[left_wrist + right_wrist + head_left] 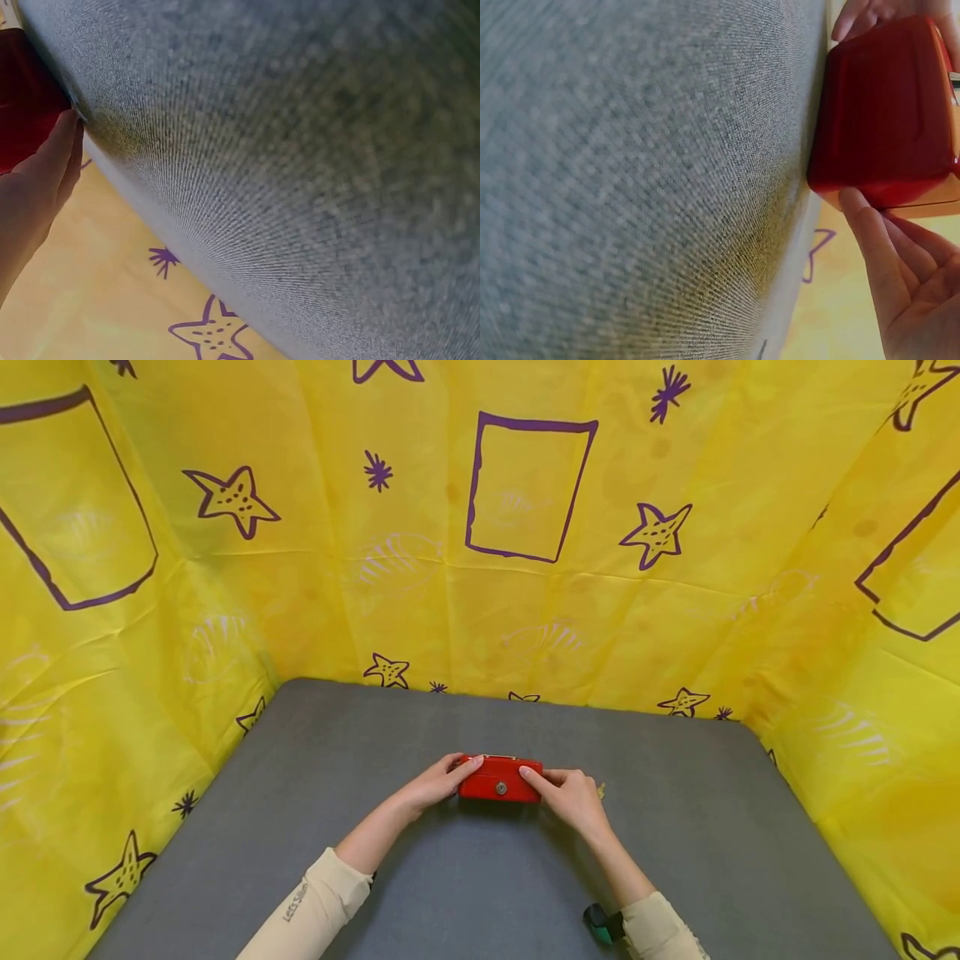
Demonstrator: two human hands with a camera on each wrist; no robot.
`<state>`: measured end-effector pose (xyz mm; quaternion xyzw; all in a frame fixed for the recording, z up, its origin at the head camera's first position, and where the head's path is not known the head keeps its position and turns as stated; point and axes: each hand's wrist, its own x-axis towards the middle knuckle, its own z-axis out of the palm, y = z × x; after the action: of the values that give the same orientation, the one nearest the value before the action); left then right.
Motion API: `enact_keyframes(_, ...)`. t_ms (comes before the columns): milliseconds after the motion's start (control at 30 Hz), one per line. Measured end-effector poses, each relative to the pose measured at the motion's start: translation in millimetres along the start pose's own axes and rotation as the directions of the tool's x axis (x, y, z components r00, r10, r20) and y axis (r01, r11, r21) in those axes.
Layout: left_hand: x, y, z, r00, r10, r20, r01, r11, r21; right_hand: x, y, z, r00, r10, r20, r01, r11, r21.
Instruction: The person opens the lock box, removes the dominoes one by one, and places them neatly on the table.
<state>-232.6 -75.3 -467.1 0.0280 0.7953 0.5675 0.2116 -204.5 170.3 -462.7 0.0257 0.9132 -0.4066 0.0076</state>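
The red box point(495, 771), with a round lock point(501, 788) on its front, is over the grey table point(450, 893). The left hand point(435, 783) grasps its left end, and the right hand point(574, 796) grasps its right end.

Head view downward, wrist views close; shared box point(498, 776)

Cream sleeves point(318, 906), dark lettering point(296, 902), black-and-green right-wrist device point(602, 925)
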Motion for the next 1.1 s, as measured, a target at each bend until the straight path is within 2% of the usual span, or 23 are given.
enact_keyframes(333,-0.6,-4.2,4.5,1.0,-0.003,-0.029,0.003,1.0,-0.031,-2.2,5,0,0.999,-0.004,0.034,0.002,0.998,0.056)
enact_keyframes(600,-1.5,-5.7,5.5,0.999,0.01,-0.043,-0.011,1.0,-0.023,-6.7,9,-1,0.998,-0.02,0.06,0.009,0.983,0.181)
enact_keyframes(833,-1.0,-7.0,6.0,0.999,0.01,-0.047,-0.012,1.0,-0.027,-11.7,13,-6,0.997,-0.014,0.07,-0.007,0.956,0.295)
enact_keyframes(1100,1.1,-7.9,5.4,0.999,0.012,-0.048,-0.013,1.0,-0.018,-15.8,22,-11,0.999,-0.025,0.036,0.013,0.955,0.295)
